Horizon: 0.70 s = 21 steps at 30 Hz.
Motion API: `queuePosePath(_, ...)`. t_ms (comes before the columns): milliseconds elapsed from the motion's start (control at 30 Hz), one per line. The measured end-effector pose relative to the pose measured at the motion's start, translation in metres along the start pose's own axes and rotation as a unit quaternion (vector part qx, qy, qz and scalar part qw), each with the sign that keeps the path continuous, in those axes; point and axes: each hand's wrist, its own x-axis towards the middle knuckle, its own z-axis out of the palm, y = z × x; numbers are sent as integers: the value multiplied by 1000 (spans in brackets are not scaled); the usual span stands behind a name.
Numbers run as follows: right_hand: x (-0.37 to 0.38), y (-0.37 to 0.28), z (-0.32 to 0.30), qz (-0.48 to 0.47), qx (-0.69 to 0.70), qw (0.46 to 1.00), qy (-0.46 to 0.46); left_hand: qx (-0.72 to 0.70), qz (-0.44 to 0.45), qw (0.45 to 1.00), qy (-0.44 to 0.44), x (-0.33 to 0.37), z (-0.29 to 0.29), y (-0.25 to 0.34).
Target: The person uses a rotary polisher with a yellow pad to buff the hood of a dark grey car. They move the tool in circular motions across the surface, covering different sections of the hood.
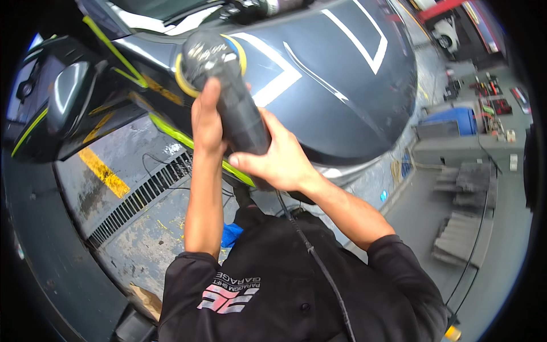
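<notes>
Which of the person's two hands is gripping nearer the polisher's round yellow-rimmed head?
The left hand: it holds the polisher just behind the pad, while the right hand grips the body's rear end.

Black long-sleeve shirt (273,296), sleeves pushed up past elbows, pink/white logo on chest; bare hands.

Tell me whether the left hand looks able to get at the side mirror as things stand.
Probably not straight away: the left hand is wrapped around the polisher on the hood. The side mirror sits off to the left with nothing between, but the hand is occupied.
</notes>
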Motion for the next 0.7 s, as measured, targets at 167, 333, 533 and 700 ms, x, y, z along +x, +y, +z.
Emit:
queuePosePath(167, -69, 87, 31, -136, 14, 991, 3, 81, -68, 992, -62, -103, -13, -4)
queuePosePath(333, -114, 147, -20, -104, -116, 987, 41, 108, -89, 974, -178, -124, -11, -95)
queuePosePath(533, -169, 242, -56, -185, -125, 971, 86, 224, -5, 920, -323, -163, 6, -172)
queuePosePath(700, -207, 337, -93, -68, -81, 982, 159, 210, -238, 926, -205, -166, 58, -267)
